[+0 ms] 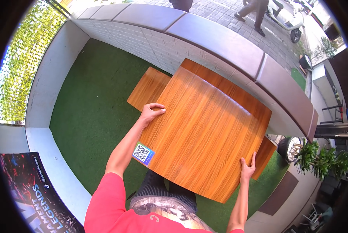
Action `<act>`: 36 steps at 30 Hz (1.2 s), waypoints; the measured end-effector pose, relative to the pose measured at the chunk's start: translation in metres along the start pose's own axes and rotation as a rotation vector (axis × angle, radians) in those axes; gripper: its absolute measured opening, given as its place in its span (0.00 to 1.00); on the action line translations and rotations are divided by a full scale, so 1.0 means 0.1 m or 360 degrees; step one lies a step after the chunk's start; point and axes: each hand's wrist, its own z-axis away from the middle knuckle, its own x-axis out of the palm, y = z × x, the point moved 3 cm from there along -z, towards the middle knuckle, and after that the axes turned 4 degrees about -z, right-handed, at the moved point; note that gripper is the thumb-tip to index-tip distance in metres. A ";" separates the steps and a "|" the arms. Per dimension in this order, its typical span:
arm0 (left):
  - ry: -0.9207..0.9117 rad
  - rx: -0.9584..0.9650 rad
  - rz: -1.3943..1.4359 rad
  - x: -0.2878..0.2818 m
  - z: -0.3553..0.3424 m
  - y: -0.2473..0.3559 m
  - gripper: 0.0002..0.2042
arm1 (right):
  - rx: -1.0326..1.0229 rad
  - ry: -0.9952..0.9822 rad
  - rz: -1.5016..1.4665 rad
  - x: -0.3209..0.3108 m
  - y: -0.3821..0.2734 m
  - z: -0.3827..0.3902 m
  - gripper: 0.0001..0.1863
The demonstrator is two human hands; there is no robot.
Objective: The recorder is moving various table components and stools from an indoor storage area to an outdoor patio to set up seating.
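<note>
A square wooden table (205,136) with striped brown grain stands in front of me, turned at an angle. My left hand (152,112) grips its left edge, with thumb and fingers closed over the rim. On the opposite side my right hand (248,169) holds the right edge, its thumb on the top and a finger stretched along the rim; its other fingers are partly hidden. A square code sticker (143,154) lies on the near left corner of the tabletop.
Wooden benches flank the table, one at the left (148,87) and one at the right (264,157). Beyond runs a low white wall with a brown cap (216,37). Green turf (88,97) covers the floor. A potted plant (321,157) stands right; a person walks outside near a scooter.
</note>
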 end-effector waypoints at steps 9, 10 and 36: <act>0.0022 -0.0001 0.0051 0.10 -0.20 -0.13 0.10 | -0.0095 0.0079 0.0140 0.10 0.19 -0.08 0.38; 0.0018 -0.0010 0.0052 0.13 -0.25 -0.15 0.10 | -0.0092 0.0081 0.0140 0.10 0.22 -0.09 0.38; -0.0197 0.0166 -0.0020 0.24 -0.85 -0.09 0.16 | -0.0012 0.0089 0.0401 0.30 -0.02 -0.57 0.35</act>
